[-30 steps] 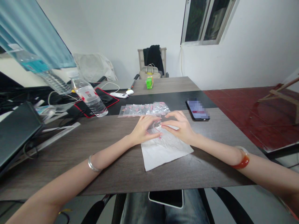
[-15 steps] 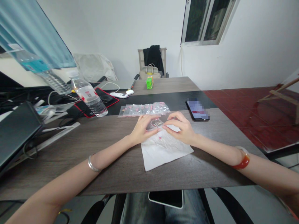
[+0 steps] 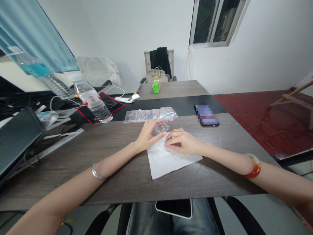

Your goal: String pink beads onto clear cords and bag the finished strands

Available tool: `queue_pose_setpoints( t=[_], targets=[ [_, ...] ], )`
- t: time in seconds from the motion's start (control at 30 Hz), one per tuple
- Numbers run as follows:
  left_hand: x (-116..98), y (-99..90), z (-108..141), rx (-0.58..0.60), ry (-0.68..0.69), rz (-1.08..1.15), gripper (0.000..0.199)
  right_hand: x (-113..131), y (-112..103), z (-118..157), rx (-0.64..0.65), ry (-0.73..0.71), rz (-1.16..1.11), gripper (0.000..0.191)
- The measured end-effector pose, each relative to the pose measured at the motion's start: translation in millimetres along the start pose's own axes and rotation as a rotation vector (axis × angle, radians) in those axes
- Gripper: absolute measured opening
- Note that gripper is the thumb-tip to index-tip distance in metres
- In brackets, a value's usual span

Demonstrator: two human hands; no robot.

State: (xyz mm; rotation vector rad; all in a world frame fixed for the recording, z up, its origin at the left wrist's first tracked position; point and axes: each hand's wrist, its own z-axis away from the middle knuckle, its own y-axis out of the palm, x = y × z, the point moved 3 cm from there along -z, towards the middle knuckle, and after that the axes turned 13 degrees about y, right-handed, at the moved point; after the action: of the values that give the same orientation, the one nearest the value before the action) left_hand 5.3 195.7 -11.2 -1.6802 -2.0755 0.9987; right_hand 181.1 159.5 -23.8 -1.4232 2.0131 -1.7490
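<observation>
My left hand (image 3: 149,134) curves around a small clear plastic bag (image 3: 161,127), with thumb and fingers at its edges. The bag is see-through, so its outline is hard to make out. Just right of it, my right hand (image 3: 185,142) is closed in a pinch, fingertips down on a creased white paper sheet (image 3: 166,164). Whatever lies between those fingertips is hidden. Beyond both hands, a row of overlapping clear bags (image 3: 151,115) with small reddish things inside lies on the table.
A black phone (image 3: 207,116) lies to the right. Left are a tilted-looking water bottle (image 3: 94,101), a white remote (image 3: 124,100), a laptop (image 3: 19,140) and cables. A small green box (image 3: 156,86) stands farther back. Another phone (image 3: 174,208) rests on my lap.
My right hand has moved down from the clear bag onto the paper, covering the small red thing that showed there. My left hand stays nearly in place, with the bag slightly shifted.
</observation>
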Motion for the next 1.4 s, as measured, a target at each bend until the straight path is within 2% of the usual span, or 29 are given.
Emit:
queue_pose_setpoints(
  t=[0.2,0.33,0.4,0.6,0.73,0.87,1.03,1.27,1.4],
  targets=[
    [-1,0.1,0,0.015,0.038,-0.012,0.041,-2,0,-1,-0.013,0.007,-0.026,0.016],
    [-1,-0.2,0,0.039,0.033,-0.021,0.042,-2,-1,-1,-0.080,0.010,-0.022,0.015],
    [-1,0.3,1,0.057,0.029,-0.029,0.043,-4,-2,-1,-0.160,0.024,-0.037,0.013],
    [-2,1.4,0,0.086,0.054,-0.059,0.049,-6,-17,1,-0.523,0.161,-0.223,0.010],
    [-5,1.7,-1,0.135,0.077,-0.074,0.052,2,-25,4,-0.633,0.160,-0.253,0.009],
    [-11,3.4,-3,0.175,0.126,-0.067,0.052,10,-22,4,-0.601,0.115,-0.233,0.008],
    [-15,4.9,-5,0.154,0.151,-0.053,0.050,12,-18,5,-0.559,0.096,-0.224,0.010],
    [-19,4.0,-5,0.164,0.090,-0.018,0.052,15,-18,5,-0.510,0.058,-0.199,0.008],
    [-19,3.6,-4,0.108,0.074,-0.027,0.052,20,-21,6,-0.521,-0.012,-0.224,0.010]
  ],
)
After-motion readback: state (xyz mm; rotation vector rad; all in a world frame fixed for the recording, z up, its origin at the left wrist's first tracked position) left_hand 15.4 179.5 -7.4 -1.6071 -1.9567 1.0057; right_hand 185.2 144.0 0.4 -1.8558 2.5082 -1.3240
